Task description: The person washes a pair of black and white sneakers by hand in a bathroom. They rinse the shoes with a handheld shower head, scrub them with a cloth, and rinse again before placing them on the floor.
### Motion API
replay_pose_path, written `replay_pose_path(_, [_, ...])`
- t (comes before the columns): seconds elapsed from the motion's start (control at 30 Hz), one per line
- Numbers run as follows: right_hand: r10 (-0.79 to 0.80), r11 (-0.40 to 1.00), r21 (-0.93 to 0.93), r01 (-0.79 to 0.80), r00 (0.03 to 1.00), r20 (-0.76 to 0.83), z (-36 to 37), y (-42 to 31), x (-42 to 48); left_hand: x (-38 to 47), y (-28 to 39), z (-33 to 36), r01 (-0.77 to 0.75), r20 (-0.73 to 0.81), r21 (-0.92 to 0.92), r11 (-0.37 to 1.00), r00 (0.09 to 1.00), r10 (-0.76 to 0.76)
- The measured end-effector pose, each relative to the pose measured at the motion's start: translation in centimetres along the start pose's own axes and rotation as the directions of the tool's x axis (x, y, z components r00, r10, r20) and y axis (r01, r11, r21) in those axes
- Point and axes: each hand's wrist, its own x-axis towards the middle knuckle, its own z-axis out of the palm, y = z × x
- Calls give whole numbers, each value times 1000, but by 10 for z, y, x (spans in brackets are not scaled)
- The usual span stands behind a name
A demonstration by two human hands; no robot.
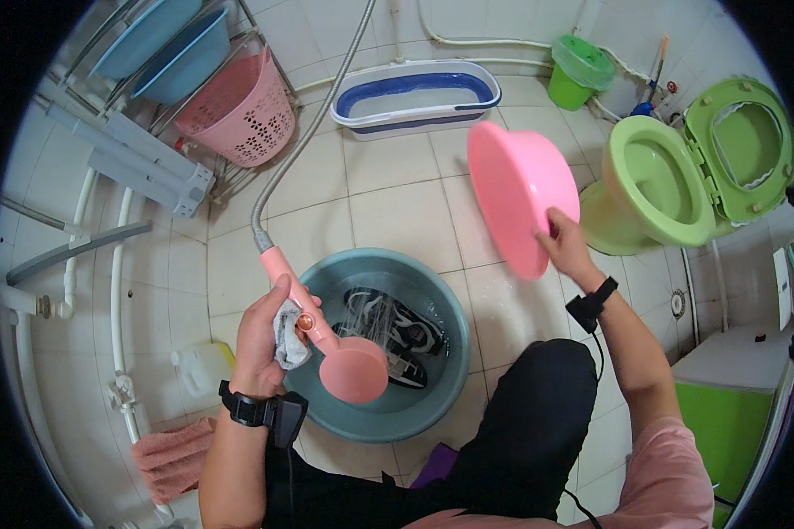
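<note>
My left hand [264, 340] grips a pink handheld shower head [354, 370] by its handle, with a grey-white cloth [291, 336] pressed against the palm. Water sprays from it into a grey-blue plastic basin [460, 330] on the floor. Black shoes with white trim [420, 330] lie in the water there. To the right, my right hand [566, 244] holds a pink plastic basin [536, 178] by its edge, tilted on its side above the tiles. A metal hose [304, 139] runs up from the shower handle.
A folding white and blue tub [417, 121] stands by the back wall, a green bin [572, 86] beside it. The green toilet [655, 178] is at right. At left are a rack with blue basins [185, 59], a pink basket [238, 112], a plastic jug [198, 370] and a towel [172, 456].
</note>
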Motion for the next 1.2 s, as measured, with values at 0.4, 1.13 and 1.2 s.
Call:
replay_pose_path(0.4, [-140, 746, -513, 426, 852, 504, 110, 71, -71, 0, -1, -2, 28, -3, 9, 1000, 1000, -28])
replay_pose_path(1.13, [260, 926, -377, -28, 771, 581, 85, 95, -124, 12, -11, -10, 5, 36, 68, 998, 999, -8])
replay_pose_path(1.2, [315, 913, -397, -88, 772, 552, 34, 73, -131, 11, -12, -18, -6, 36, 50, 999, 999, 5])
